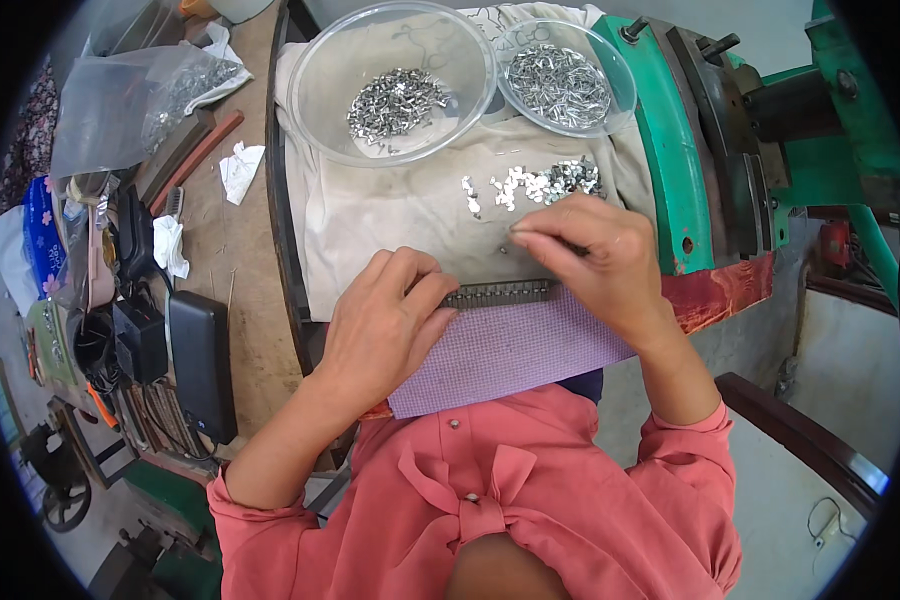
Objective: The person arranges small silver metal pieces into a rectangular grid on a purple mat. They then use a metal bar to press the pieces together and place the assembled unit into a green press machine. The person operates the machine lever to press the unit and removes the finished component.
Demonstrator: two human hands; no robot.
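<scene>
Clear plastic is the first thing at the far left corner of the surface (235, 290): a crumpled bag (135, 105) with a heap of small shiny metal bits inside. Nearer along the left edge lie a black power bank (202, 365) and a black adapter (140, 340) among tangled cords, with a scrap of white paper (240, 170) on the bare brown wood.

A dirty cream cloth (390, 215) covers the middle. At its far edge stands a large clear round bowl (392, 82) holding a small pile of silvery metal clips; just to its right, touching it, a smaller clear bowl (566, 78) is filled more thickly with the same glinting pieces. Below the small bowl, loose clips (540, 183) lie scattered on the cloth, flat and bright.

The left hand (385, 325) rests with its fingers curled down on the left end of a narrow dark metal strip (500, 293), ribbed like a comb, pressing it at the near edge of the cloth where a lilac checked fabric (510, 350) begins. The right hand (595, 260) hovers over the strip's right end, its fingers pinched shut; whether a clip is between them I cannot tell.

At the right stands a green-painted machine (670, 150) with a worn red base, above a pale concrete floor (850, 400).
</scene>
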